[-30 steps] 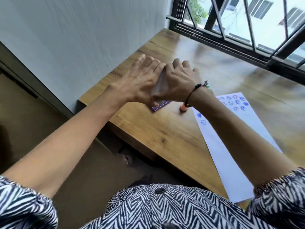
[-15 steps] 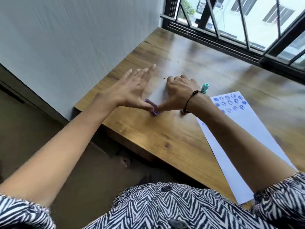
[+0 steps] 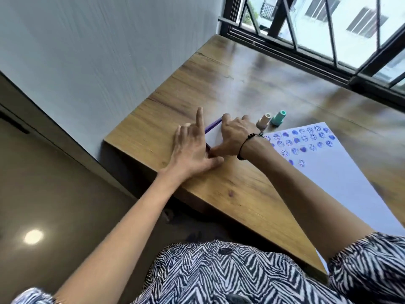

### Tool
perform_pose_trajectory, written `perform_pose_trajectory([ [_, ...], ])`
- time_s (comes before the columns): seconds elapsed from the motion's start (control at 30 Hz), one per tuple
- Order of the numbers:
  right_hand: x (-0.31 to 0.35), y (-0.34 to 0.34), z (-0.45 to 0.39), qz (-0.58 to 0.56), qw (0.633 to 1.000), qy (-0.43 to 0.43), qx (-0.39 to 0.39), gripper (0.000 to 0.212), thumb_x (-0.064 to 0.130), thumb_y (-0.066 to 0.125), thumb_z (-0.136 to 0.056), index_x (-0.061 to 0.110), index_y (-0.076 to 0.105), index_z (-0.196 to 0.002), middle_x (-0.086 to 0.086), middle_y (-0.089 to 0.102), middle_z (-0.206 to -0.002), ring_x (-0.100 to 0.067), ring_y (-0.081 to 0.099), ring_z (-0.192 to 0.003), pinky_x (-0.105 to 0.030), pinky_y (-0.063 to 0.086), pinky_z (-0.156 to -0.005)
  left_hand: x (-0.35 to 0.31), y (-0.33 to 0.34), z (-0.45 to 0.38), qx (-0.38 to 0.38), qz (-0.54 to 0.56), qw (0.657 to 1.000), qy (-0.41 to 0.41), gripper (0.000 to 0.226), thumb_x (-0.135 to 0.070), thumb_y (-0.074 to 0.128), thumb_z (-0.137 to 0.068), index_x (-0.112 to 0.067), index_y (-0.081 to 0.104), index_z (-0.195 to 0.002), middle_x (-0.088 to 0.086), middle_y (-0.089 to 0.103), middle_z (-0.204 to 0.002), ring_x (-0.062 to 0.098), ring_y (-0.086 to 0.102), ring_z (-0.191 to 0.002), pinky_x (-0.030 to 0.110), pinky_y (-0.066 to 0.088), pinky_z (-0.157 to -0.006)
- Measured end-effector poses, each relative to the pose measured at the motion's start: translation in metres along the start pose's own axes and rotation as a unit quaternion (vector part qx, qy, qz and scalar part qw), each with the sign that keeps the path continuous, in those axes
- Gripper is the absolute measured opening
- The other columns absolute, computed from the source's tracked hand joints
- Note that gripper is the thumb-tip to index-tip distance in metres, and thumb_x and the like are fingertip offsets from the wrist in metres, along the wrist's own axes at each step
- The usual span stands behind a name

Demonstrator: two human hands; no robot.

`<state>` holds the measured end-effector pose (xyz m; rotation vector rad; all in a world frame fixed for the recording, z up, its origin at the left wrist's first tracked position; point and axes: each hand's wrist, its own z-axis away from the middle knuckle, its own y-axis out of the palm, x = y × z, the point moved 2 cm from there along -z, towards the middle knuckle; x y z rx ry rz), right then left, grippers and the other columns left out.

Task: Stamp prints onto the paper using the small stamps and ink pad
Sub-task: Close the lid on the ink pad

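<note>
The purple-edged ink pad [image 3: 213, 126] lies flat on the wooden table [image 3: 241, 84] between my two hands. My left hand [image 3: 192, 150] rests against its left side, fingers spread and index finger raised. My right hand [image 3: 235, 137] grips its right side, thumb at the near corner. A peach stamp [image 3: 264, 120] and a teal stamp [image 3: 278, 117] stand just right of my right hand. The white paper [image 3: 341, 183] lies further right, with several blue smiley and blot prints [image 3: 306, 139] at its far end.
A grey wall [image 3: 98, 51] runs along the table's left end. A black-framed barred window [image 3: 328, 40] borders the far edge. The table's near edge drops to a brown floor [image 3: 54, 205]. My zebra-striped shirt [image 3: 219, 275] fills the bottom.
The ink pad went from raised and tilted between my hands to flat on the table. My hands have spread along its sides, and the two stamps have come into sight.
</note>
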<state>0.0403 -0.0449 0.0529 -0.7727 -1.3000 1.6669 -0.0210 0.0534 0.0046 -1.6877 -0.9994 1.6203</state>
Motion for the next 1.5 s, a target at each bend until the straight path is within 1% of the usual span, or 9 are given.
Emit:
perform_pose_trajectory([
  [0.37, -0.004, 0.004, -0.004, -0.037, 0.999, -0.008, -0.009, 0.080, 0.058, 0.071, -0.060, 0.008, 0.038, -0.112, -0.018, 0.054, -0.110, -0.035, 0.041, -0.111, -0.035, 0.032, -0.074, 0.000, 0.002, 0.004, -0.038, 0.007, 0.999, -0.005, 0.120, -0.048, 0.071, -0.062, -0.013, -0.012, -0.141, 0.009, 0.045, -0.135, 0.031, 0.034, -0.123, 0.047, 0.024, -0.109],
  [0.57, -0.012, 0.006, -0.005, -0.042, 0.999, -0.007, -0.034, 0.074, 0.055, 0.069, -0.062, 0.007, 0.038, -0.109, -0.020, 0.052, -0.110, -0.035, 0.042, -0.107, -0.036, 0.030, -0.077, 0.000, 0.003, 0.004, -0.054, -0.004, 0.998, -0.010, 0.116, -0.048, 0.069, -0.064, -0.010, -0.010, -0.142, 0.009, 0.045, -0.134, 0.031, 0.035, -0.121, 0.047, 0.025, -0.108],
  [0.73, -0.014, 0.006, -0.009, -0.055, 0.998, -0.015, -0.011, 0.073, 0.053, 0.072, -0.061, 0.009, 0.038, -0.109, -0.017, 0.053, -0.110, -0.034, 0.041, -0.107, -0.035, 0.031, -0.074, 0.000, 0.005, 0.005, -0.060, -0.008, 0.998, -0.010, 0.116, -0.048, 0.069, -0.064, -0.010, -0.009, -0.142, 0.008, 0.047, -0.132, 0.031, 0.036, -0.120, 0.047, 0.026, -0.108],
  [0.97, -0.012, 0.006, -0.008, -0.061, 0.998, -0.022, -0.008, 0.071, 0.052, 0.071, -0.063, 0.010, 0.038, -0.109, -0.017, 0.053, -0.110, -0.033, 0.040, -0.109, -0.033, 0.032, -0.072, 0.000, 0.006, 0.006, -0.063, -0.007, 0.998, -0.009, 0.115, -0.047, 0.069, -0.065, -0.009, -0.008, -0.142, 0.006, 0.047, -0.134, 0.030, 0.036, -0.121, 0.047, 0.024, -0.110],
  [1.1, -0.011, 0.005, -0.007, -0.057, 0.998, -0.023, 0.002, 0.071, 0.052, 0.070, -0.064, 0.008, 0.038, -0.110, -0.018, 0.053, -0.111, -0.033, 0.039, -0.109, -0.035, 0.033, -0.074, 0.001, 0.005, 0.006, -0.057, -0.012, 0.998, -0.006, 0.114, -0.048, 0.068, -0.067, -0.009, -0.009, -0.142, 0.006, 0.046, -0.136, 0.030, 0.035, -0.123, 0.048, 0.023, -0.111],
  [1.27, -0.007, -0.001, -0.010, -0.034, 0.998, -0.040, 0.024, 0.071, 0.053, 0.073, -0.065, 0.008, 0.040, -0.109, -0.015, 0.057, -0.102, -0.033, 0.042, -0.110, -0.036, 0.039, -0.075, 0.002, 0.006, 0.007, -0.056, -0.013, 0.998, -0.005, 0.114, -0.051, 0.066, -0.067, -0.010, -0.010, -0.142, 0.006, 0.045, -0.135, 0.029, 0.035, -0.124, 0.048, 0.023, -0.112],
  [1.33, -0.006, -0.002, -0.012, -0.033, 0.998, -0.044, 0.029, 0.070, 0.053, 0.073, -0.065, 0.009, 0.039, -0.108, -0.011, 0.052, -0.090, -0.033, 0.042, -0.110, -0.036, 0.038, -0.074, 0.004, 0.009, 0.006, -0.053, -0.013, 0.998, -0.009, 0.115, -0.052, 0.066, -0.066, -0.012, -0.010, -0.142, 0.006, 0.045, -0.136, 0.029, 0.035, -0.124, 0.048, 0.022, -0.112],
  [1.4, -0.005, -0.003, -0.009, -0.026, 0.998, -0.045, 0.041, 0.068, 0.053, 0.072, -0.066, 0.010, 0.039, -0.107, -0.008, 0.046, -0.084, -0.033, 0.043, -0.109, -0.036, 0.038, -0.073, 0.003, 0.008, 0.007, -0.049, -0.013, 0.999, -0.013, 0.115, -0.052, 0.067, -0.065, -0.013, -0.010, -0.142, 0.006, 0.045, -0.136, 0.028, 0.034, -0.124, 0.046, 0.022, -0.112],
  [1.5, -0.011, -0.007, -0.010, -0.051, 0.997, -0.049, 0.028, 0.070, 0.058, 0.066, -0.069, 0.009, 0.040, -0.111, -0.011, 0.053, -0.090, -0.033, 0.044, -0.109, -0.039, 0.043, -0.082, 0.001, 0.003, 0.004, -0.027, -0.018, 0.999, -0.018, 0.118, -0.058, 0.067, -0.062, -0.016, -0.009, -0.142, 0.009, 0.040, -0.139, 0.028, 0.031, -0.124, 0.044, 0.021, -0.111],
])
